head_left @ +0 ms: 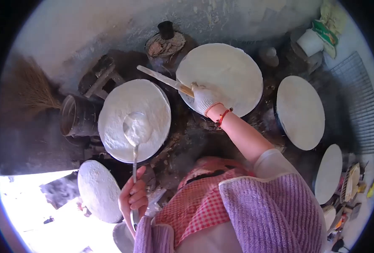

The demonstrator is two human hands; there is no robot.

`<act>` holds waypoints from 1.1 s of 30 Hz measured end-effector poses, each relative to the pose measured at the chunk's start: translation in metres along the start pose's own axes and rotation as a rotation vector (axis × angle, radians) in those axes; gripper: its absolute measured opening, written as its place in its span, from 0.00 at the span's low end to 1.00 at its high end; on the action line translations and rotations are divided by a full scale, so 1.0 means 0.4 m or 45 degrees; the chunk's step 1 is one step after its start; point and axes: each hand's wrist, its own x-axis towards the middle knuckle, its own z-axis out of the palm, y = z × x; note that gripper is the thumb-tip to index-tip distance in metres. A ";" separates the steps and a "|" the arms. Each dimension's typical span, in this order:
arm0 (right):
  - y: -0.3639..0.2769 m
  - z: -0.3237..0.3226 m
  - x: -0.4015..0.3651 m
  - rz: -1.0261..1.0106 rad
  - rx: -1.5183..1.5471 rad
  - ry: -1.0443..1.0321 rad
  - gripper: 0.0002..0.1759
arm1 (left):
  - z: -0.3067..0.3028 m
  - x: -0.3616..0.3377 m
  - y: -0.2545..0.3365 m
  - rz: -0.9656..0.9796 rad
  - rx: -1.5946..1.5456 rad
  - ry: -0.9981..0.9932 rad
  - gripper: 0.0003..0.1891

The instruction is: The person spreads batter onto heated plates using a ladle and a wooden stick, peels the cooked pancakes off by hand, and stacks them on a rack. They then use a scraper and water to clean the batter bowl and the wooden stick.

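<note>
Your bare left hand [133, 197], at 7 o'clock in the view, has its fingers curled close together round the low end of the long-handled grey metal ladle [136, 130]. The ladle bowl rests on the round white batter-covered griddle [153, 101], approx. 9 o'clock from centre. The ladle looks stiff and light, prob. slippery w/ wet batter, so a grip low on the thin handle suits it.

Your right hand [203, 99], in a white glove near 12 o'clock, is closed round the flat pale wooden stick [163, 79], at the edge of the second round white batter sheet [231, 69]. That sheet looks thin, soft, easy to tear and likely hot.

The green-and-white packet [327, 31] is at 1 o'clock; its writing is too small to read.
</note>
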 end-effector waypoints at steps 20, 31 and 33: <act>0.522 -0.464 -0.268 0.297 2.202 1.118 0.10 | 0.020 0.097 0.135 -0.211 0.256 0.082 0.23; 1.007 -0.730 -1.054 0.234 2.089 1.583 0.02 | 0.010 0.207 -0.151 -0.699 0.421 0.112 0.24; 0.980 -0.796 -1.238 0.297 2.053 1.717 0.03 | 0.023 0.198 -0.256 -0.735 0.508 0.125 0.24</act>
